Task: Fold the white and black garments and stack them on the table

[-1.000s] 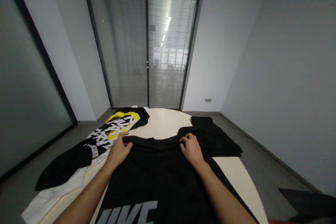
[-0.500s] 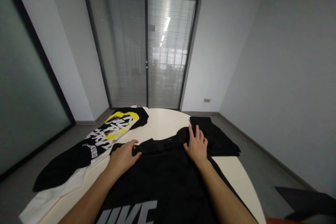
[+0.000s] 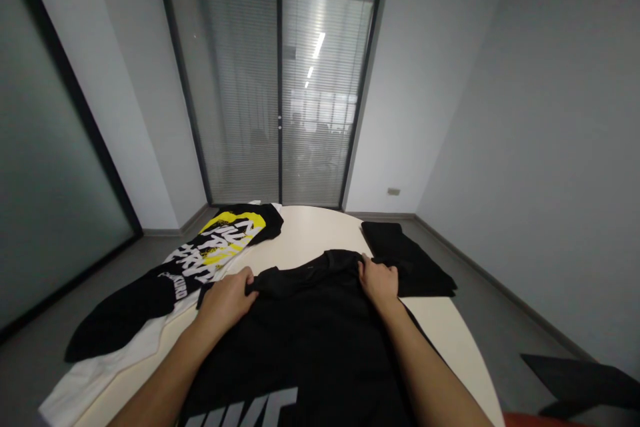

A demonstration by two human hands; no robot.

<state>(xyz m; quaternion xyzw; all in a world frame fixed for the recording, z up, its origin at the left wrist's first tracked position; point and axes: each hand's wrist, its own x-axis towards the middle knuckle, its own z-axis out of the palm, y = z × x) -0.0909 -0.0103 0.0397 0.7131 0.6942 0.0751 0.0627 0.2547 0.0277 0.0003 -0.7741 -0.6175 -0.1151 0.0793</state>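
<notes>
A black T-shirt [image 3: 310,340] with grey letters lies spread before me on a white round table [image 3: 313,233]. At the shirt's far left shoulder my left hand [image 3: 227,297] has its fingers closed on the cloth. My right hand [image 3: 380,282] pinches the far right shoulder, next to a folded black garment [image 3: 407,260].
A black shirt with yellow and white print [image 3: 200,257] lies at the left over a white garment [image 3: 100,373] that hangs off the table's edge. Glass doors with blinds [image 3: 277,87] stand behind the table. A dark object [image 3: 575,377] is at the lower right.
My right hand, flat on the cloth half a second ago, has closed on the shoulder. The folded-over top edge of the shirt has been spread out, so the collar shows.
</notes>
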